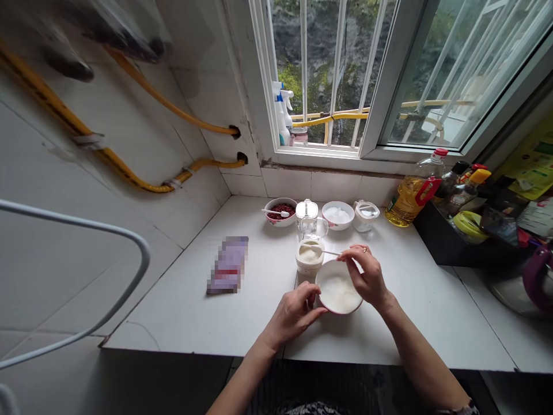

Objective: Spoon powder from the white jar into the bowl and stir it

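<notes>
A white bowl (339, 291) with pale contents stands near the front of the white counter. Its left rim is gripped between the thumb and fingers of my left hand (296, 311). Over the bowl's right side, my right hand (366, 274) pinches the handle of a small white spoon (326, 251). The spoon's head reaches into a jar (308, 266) of off-white powder, just behind the bowl. This jar's clear lid (317, 227) is raised.
Behind stand a bowl of dark red pieces (275, 220), a closed jar (306, 209), a bowl of white contents (337, 215) and another jar (366, 216). A blurred purple packet (228, 265) lies left. An oil bottle (406, 199) and a black condiment box (440, 242) stand right.
</notes>
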Tool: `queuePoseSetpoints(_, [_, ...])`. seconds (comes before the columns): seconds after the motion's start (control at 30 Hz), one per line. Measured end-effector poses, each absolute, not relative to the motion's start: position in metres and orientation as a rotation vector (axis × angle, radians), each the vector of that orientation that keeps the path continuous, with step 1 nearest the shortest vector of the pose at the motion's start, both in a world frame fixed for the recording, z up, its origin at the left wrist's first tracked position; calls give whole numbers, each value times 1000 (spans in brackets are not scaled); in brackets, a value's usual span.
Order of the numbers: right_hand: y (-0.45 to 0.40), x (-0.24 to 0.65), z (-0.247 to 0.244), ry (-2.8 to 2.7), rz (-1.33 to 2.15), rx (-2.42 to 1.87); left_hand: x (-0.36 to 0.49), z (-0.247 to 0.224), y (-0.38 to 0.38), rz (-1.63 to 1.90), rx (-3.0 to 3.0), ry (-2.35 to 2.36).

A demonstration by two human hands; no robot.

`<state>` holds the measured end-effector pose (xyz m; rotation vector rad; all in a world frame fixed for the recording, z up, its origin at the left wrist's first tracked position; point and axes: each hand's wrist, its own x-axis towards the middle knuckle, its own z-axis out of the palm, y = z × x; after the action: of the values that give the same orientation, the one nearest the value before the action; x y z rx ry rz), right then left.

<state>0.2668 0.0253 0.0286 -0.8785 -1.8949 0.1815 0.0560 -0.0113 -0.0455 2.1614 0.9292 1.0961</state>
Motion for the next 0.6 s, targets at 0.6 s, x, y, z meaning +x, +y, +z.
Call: queuePoseSetpoints(0.6, [26,271,31,-2018,752,-1133,56,-44,-12,1090,2139,947])
